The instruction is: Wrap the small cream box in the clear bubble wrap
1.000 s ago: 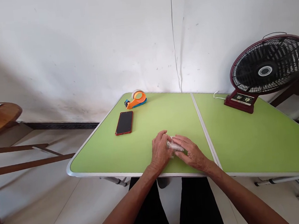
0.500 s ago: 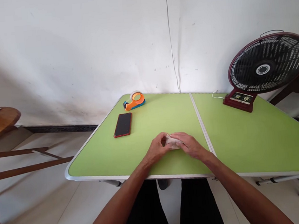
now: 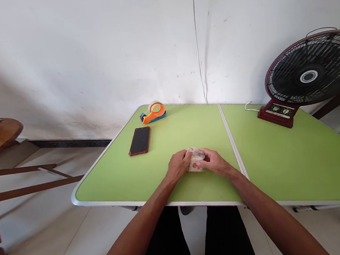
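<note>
A small whitish packet (image 3: pixel 196 156), crinkled and partly see-through with a reddish mark low on its front, sits between my hands just above or on the green table. My left hand (image 3: pixel 178 164) grips its left side, thumb laid over the front. On the other side my right hand (image 3: pixel 216 162) has its fingers closed on the packet's right edge, with the thumb near the reddish mark. What is inside the packet cannot be made out.
On the green folding table (image 3: pixel 114 177) lie a dark phone with a red edge (image 3: pixel 139 141) and an orange and blue tape dispenser (image 3: pixel 153 113). A maroon fan (image 3: pixel 279 113) stands at the right. At the left is a wooden chair or stool (image 3: pixel 5 133).
The packet has turned so more of its front and the reddish mark show. My right thumb and fingers have shifted on its right side. The view has moved slightly left.
</note>
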A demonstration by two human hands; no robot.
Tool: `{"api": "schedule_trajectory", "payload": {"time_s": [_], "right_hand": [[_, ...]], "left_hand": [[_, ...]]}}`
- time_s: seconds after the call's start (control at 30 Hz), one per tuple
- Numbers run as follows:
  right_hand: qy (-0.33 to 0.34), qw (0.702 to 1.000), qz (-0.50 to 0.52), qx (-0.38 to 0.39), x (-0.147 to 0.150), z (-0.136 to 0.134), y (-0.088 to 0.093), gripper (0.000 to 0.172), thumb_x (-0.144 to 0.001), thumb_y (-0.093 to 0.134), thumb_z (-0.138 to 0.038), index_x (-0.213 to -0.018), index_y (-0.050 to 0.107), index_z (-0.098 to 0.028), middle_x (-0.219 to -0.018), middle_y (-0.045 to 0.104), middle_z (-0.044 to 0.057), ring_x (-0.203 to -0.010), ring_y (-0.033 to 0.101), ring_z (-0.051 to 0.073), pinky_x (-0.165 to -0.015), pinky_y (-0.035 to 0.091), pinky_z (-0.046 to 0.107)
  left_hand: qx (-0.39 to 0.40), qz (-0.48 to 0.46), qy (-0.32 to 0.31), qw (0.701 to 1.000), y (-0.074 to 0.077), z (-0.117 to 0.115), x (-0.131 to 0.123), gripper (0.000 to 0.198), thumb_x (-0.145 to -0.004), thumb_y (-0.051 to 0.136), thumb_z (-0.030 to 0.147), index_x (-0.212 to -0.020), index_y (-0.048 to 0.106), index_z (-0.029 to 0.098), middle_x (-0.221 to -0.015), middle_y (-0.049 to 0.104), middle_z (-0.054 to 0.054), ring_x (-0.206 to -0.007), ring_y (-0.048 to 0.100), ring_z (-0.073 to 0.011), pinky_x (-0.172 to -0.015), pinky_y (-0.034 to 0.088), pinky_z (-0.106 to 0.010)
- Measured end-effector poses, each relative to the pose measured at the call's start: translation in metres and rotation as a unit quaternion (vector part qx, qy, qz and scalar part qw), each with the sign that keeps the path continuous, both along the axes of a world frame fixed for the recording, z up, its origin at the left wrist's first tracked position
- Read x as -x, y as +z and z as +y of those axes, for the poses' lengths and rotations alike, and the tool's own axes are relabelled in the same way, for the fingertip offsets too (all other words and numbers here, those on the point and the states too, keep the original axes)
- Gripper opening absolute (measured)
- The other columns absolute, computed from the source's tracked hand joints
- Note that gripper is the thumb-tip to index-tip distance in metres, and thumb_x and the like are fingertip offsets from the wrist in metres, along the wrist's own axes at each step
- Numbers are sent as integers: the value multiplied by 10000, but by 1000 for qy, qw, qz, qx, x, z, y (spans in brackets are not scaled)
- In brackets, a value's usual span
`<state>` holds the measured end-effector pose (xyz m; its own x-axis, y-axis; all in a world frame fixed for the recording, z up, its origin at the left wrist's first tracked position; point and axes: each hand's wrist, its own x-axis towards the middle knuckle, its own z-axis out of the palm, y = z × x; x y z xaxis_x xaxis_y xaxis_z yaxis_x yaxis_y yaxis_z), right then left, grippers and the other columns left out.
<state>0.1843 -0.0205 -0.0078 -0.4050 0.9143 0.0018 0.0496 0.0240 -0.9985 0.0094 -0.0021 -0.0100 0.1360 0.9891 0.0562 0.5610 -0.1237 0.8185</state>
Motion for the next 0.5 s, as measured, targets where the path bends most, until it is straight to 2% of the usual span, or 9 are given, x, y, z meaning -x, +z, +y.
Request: {"api": "schedule_trajectory", "payload": {"time_s": [0.1, 0.17, 0.23, 0.3, 0.5], "right_hand": [[-43, 999, -13, -1, 0, 2, -3, 421, -747, 685, -372, -1107, 619, -164, -976, 682, 44, -865, 631, 185, -792, 491, 305], [-66, 998, -9, 7, 0, 4, -5, 411, -767, 661, -396, -1103, 627, -161, -953, 684, 41, -836, 628, 179, -773, 490, 299], [-75, 997, -5, 12, 1, 5, -5, 419, -768, 654, -411, -1103, 631, -160, -939, 684, 38, -821, 625, 178, -757, 490, 294], [-81, 997, -18, 9, 1, 6, -3, 417, -765, 653, -418, -1092, 639, -160, -929, 684, 35, -815, 621, 179, -749, 489, 291], [-81, 993, -79, -41, 1, 11, 5, 344, -796, 594, -428, -990, 678, -157, -883, 675, 33, -806, 603, 183, -759, 481, 305]], "left_hand": [[-2, -83, -74, 994, 5, -1, 6, 454, -880, 372, 491, -722, 620, 144, -686, 600, -24, -645, 505, -151, -584, 378, -242], [32, -156, -132, 978, 6, -2, 10, 388, -848, 466, 461, -903, 655, 126, -823, 656, -46, -744, 564, -173, -670, 430, -255], [61, -202, -167, 963, 5, -2, 12, 402, -785, 582, 407, -1063, 629, 121, -951, 670, -66, -848, 599, -198, -755, 461, -279], [76, -217, -173, 958, 2, -1, 12, 467, -742, 639, 368, -1138, 595, 124, -1006, 666, -79, -904, 611, -216, -795, 477, -302], [71, -233, -158, 957, -12, 2, 11, 538, -740, 654, 353, -1212, 545, 119, -1050, 652, -89, -925, 616, -217, -805, 495, -319]]}}
